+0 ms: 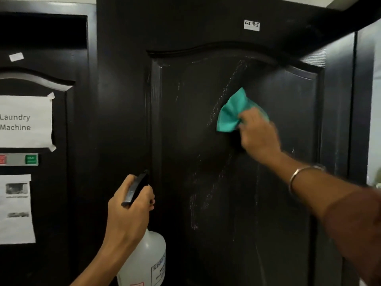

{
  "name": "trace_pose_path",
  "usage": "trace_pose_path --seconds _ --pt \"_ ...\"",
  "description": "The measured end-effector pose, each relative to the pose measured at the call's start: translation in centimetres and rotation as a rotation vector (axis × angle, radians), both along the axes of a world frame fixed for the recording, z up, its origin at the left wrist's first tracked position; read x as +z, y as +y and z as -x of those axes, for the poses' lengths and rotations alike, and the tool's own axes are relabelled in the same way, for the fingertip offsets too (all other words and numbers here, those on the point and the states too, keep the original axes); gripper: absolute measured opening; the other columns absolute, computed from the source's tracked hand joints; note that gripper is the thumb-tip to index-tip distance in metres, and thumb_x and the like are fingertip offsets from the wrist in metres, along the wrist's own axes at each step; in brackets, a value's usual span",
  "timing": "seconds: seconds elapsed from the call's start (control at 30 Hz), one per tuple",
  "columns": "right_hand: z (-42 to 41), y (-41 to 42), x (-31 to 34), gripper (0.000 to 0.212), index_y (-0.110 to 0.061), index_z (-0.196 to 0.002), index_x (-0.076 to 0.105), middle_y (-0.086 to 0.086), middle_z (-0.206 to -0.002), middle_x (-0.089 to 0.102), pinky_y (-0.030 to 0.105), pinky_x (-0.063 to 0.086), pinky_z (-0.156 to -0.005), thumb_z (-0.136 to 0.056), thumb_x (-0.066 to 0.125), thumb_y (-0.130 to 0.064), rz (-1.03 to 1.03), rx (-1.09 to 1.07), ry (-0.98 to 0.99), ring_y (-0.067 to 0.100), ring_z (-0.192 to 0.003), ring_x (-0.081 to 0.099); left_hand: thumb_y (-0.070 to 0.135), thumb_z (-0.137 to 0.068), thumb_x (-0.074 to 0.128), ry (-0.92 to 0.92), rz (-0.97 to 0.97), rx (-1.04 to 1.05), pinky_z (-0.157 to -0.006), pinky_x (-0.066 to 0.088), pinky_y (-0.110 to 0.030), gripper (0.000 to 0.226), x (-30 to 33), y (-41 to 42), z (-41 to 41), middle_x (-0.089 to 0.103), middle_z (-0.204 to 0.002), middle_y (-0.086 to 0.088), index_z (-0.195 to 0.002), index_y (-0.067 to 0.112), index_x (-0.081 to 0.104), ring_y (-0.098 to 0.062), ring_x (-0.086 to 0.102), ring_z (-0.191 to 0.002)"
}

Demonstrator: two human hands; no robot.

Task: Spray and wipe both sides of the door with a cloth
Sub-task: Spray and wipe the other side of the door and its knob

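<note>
Head view, cloth (231, 114) mid-panel, door (206, 162) edges distant

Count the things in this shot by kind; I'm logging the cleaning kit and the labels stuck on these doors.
Cloths: 1, the teal cloth
Spray bottles: 1, the spray bottle
Dark doors: 2
Taped paper sheets: 2
Small white labels: 2
Total: 8

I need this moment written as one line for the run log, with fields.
right hand: presses teal cloth on dark door | left hand: grips spray bottle | door: wet streaks visible
</note>
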State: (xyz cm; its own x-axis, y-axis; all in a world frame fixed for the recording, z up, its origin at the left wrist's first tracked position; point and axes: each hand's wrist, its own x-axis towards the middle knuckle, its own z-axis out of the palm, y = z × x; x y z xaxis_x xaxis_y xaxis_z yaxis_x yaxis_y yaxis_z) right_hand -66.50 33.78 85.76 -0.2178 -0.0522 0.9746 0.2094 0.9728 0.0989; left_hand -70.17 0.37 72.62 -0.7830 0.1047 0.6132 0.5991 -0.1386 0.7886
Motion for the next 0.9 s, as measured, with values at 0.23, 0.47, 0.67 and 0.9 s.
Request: trace_pose_path --seconds 0.23,0.47,0.67,0.9 --pt "3.6 -4.2 -15.8 0.021 -0.023 -0.093 0.053 -0.004 -0.085 0.055 0.03 0.039 -0.057 -0.108 0.05 -0.037 -0.621 0.276 -0.423 0.014 -0.067 0.047 0.009 -0.1 0.059 -0.027 -0.003 0.039 -0.08 0.061 -0.053 0.009 0.5 5.5 0.0 0.064 -0.081 -0.016 -0.094 0.007 0.066 -0.04 0.066 -0.083" --pt "4.8 0.7 0.5 0.012 -0.022 -0.097 0.057 0.005 -0.084 0.06 0.039 0.044 -0.051 -0.107 0.054 -0.028 -0.648 0.204 0.043 0.026 -0.069 0.057 0.006 -0.099 0.06 -0.027 0.002 0.112 -0.073 0.056 -0.053 0.015 0.6 8.4 0.8 0.064 -0.079 -0.019 -0.084 0.008 0.065 -0.04 0.062 -0.074" --pt "3.8 3.8 14.1 0.023 -0.008 -0.124 0.052 0.018 -0.113 0.065 0.049 0.05 -0.074 -0.106 0.04 -0.014 -0.02 0.063 0.317 0.045 -0.094 0.066 0.002 -0.098 0.058 -0.037 -0.017 0.164 -0.067 0.051 -0.044 0.013 0.7 9.6 1.3 0.062 -0.077 -0.022 -0.086 0.001 0.063 -0.031 0.058 -0.069" --pt "7.6 -1.4 -1.1 0.029 -0.012 -0.095 0.065 0.007 -0.09 0.059 0.04 0.05 -0.067 -0.11 0.049 -0.031 -0.546 0.42 0.006 0.024 -0.076 0.057 0.001 -0.097 0.059 -0.016 -0.062 0.189 -0.069 0.049 -0.046 0.011 2.4 11.6 1.9 0.058 -0.081 -0.03 -0.088 -0.005 0.059 -0.029 0.056 -0.072"
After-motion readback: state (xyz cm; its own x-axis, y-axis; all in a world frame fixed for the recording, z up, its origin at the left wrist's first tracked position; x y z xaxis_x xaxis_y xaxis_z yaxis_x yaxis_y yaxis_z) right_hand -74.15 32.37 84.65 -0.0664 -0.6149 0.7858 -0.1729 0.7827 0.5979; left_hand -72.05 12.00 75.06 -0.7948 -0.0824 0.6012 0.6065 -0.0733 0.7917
